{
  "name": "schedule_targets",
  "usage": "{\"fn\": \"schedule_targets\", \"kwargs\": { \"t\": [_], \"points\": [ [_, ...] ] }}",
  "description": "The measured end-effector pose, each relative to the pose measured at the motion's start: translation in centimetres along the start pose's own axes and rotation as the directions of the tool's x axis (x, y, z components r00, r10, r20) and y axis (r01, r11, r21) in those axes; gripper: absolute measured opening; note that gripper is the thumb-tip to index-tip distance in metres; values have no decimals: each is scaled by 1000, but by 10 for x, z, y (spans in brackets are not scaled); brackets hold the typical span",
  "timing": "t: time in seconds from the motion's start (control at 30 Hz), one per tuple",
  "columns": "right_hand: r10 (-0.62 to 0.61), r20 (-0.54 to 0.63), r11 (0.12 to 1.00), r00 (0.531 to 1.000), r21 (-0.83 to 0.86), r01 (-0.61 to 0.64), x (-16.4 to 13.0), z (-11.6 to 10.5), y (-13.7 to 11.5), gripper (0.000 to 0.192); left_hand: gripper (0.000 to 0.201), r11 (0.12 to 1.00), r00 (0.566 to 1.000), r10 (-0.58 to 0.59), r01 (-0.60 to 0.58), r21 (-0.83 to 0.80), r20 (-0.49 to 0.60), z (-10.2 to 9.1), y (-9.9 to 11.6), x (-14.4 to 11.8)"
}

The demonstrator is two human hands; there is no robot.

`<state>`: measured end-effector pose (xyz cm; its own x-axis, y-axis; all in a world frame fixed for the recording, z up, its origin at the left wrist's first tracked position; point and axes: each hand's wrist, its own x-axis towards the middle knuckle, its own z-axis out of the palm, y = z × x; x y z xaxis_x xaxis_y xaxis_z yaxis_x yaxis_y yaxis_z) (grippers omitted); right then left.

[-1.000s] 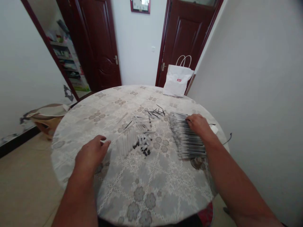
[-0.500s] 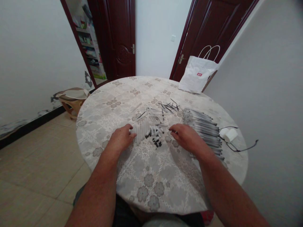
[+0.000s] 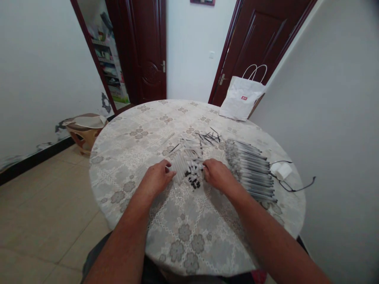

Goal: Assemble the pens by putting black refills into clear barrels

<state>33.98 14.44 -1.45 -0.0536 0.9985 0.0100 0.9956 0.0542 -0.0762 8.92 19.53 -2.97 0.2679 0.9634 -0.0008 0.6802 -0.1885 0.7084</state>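
Observation:
A round table [image 3: 142,157] with a flowered lace cloth carries loose pen parts. My left hand [image 3: 158,179] rests palm down with its fingertips on a row of clear pen barrels [image 3: 181,165]. My right hand [image 3: 217,175] lies just right of a heap of small black and white caps [image 3: 193,177], fingertips touching it. Thin black refills [image 3: 209,138] lie scattered farther back. A long stack of assembled pens [image 3: 250,169] runs along the right side. Whether either hand pinches a part is hidden by the fingers.
A white paper bag [image 3: 241,98] stands at the table's far right edge. A white charger with a black cable [image 3: 282,171] lies right of the pens. A low stool [image 3: 84,128] sits on the floor at left. Two dark doors and a wall are behind.
My right hand left the pen stack and came left to the cap heap. My left hand moved forward onto the clear barrels. The view shifted as my head moved.

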Motion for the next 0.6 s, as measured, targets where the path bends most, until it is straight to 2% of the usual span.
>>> {"fn": "schedule_targets", "kwargs": {
  "t": [0.1,0.2,0.43,0.6],
  "points": [
    [18,-19,999,1000,-26,-19,18,-5,-1,29,26,997,1000,4,-4,-74,-6,-1,2,-1],
    [55,-84,998,995,-29,-58,49,-10,-2,32,22,994,999,20,-25,-111,-50,-1,3,-3],
    [264,-185,963,947,-2,-269,144,-9,20,48,29,989,992,98,-88,121,-83,0,-7,-10],
    [407,-183,913,895,36,-407,198,4,49,56,36,990,994,76,-67,121,-76,-3,-15,-20]
  ]
}}
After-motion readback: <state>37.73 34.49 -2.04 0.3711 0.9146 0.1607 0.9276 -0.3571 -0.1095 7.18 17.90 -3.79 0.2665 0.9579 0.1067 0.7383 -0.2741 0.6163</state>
